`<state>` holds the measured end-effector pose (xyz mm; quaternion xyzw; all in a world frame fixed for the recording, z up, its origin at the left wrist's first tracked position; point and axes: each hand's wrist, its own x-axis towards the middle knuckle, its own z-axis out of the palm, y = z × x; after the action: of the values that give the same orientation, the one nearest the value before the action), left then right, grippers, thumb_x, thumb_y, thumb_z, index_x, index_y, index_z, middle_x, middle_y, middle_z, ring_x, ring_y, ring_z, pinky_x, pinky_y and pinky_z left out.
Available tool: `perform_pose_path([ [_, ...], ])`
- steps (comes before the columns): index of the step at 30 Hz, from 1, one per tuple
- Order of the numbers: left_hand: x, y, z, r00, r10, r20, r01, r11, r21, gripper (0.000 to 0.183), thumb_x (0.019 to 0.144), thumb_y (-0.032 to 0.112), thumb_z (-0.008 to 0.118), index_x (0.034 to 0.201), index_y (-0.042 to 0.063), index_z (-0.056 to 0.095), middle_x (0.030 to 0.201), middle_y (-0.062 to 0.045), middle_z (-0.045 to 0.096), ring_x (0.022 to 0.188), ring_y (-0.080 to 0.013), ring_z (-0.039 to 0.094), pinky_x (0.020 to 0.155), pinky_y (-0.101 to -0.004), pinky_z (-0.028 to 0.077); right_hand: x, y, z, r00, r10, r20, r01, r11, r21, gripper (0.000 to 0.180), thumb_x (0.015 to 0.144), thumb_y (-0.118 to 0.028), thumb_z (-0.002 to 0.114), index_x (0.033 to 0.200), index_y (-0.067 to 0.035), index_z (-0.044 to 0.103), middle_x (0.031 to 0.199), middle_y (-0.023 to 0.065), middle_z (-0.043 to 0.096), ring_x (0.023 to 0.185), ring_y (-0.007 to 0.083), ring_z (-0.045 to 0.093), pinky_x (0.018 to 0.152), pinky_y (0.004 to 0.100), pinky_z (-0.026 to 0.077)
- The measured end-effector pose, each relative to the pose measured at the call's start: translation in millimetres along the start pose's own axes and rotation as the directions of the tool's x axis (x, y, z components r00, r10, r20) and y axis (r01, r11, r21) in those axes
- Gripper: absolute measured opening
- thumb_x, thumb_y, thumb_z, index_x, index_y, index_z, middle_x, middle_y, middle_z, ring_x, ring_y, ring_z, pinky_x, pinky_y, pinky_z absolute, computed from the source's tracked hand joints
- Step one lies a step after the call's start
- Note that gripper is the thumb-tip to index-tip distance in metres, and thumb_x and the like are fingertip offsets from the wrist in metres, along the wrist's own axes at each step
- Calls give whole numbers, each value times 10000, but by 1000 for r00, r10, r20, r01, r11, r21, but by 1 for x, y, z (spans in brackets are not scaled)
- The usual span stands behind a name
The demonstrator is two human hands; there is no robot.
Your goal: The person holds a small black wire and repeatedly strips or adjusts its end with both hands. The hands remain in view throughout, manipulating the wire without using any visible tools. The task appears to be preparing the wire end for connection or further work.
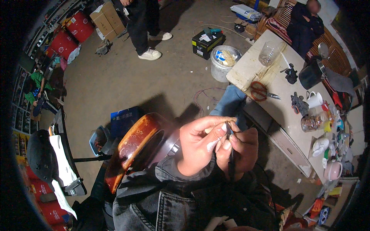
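Close in front of my chest, my left hand (pixel 199 144) and my right hand (pixel 241 148) meet. Between their thumbs and fingertips they pinch a small dark, thin, pointed piece (pixel 228 130), whose kind I cannot make out. A black cable or strip (pixel 231 164) hangs down from it along my right palm. White residue marks the base of my left thumb. Beyond my hands, to the right, scissors with orange-red handles (pixel 259 91) lie on the pale table (pixel 245 69).
The table also bears a clear plastic jar (pixel 269 54), a white mug (pixel 314 99) and dark gloves (pixel 299 103). A bucket (pixel 221 68) and a black box (pixel 206 46) stand beyond it. A glossy wooden armrest (pixel 136 138) is at my left. One person stands ahead; another sits on a bench.
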<state>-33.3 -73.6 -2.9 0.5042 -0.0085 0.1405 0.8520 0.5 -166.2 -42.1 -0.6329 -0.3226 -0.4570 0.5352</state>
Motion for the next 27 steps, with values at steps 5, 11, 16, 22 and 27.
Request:
perform_pose_path([
  [5, 3, -2, -1, 1000, -6, 1, 6, 998, -56, 173, 929, 37, 606, 1049, -68, 673, 912, -107, 706, 808, -135, 651, 733, -242, 509, -2, -1, -1, 999, 36, 30, -37, 998, 48, 151, 888, -95, 571, 1020, -27, 544, 838, 123, 563, 696, 214, 524, 613, 336, 480],
  [11, 5, -4, -2, 1000, -18, 2, 18, 998, -62, 177, 929, 46, 597, 1035, -69, 679, 890, -108, 704, 794, -140, 652, 729, -242, 507, -4, -3, 1, 997, 63, 40, -66, 995, 74, 165, 890, -119, 560, 1019, -19, 532, 829, 119, 548, 690, 206, 502, 617, 343, 472],
  [16, 6, -5, -2, 998, -64, 10, 64, 988, -140, 184, 931, 58, 598, 1038, -69, 679, 876, -110, 701, 775, -134, 647, 707, -238, 503, -3, -3, -5, 994, 88, 63, -95, 989, 114, 180, 893, -138, 552, 1019, -13, 522, 821, 116, 536, 686, 200, 483, 621, 348, 465],
  [22, 8, -3, -4, 998, -39, 57, 49, 982, -180, 208, 938, 81, 605, 1062, -71, 675, 836, -107, 668, 587, -116, 587, 495, -214, 443, 29, -33, 16, 957, 282, -76, -283, 959, -2, 182, 903, -192, 555, 956, -23, 512, 757, 82, 504, 682, 188, 487, 621, 345, 468],
  [27, 12, -3, -3, 997, 63, 35, -63, 998, -16, 177, 922, 61, 627, 1046, -45, 695, 865, -88, 650, 573, -105, 561, 512, -194, 428, 32, -42, 19, 881, 420, -217, -469, 837, -281, 145, 913, -164, 555, 874, -24, 550, 751, 86, 564, 687, 213, 556, 695, 353, 479],
])
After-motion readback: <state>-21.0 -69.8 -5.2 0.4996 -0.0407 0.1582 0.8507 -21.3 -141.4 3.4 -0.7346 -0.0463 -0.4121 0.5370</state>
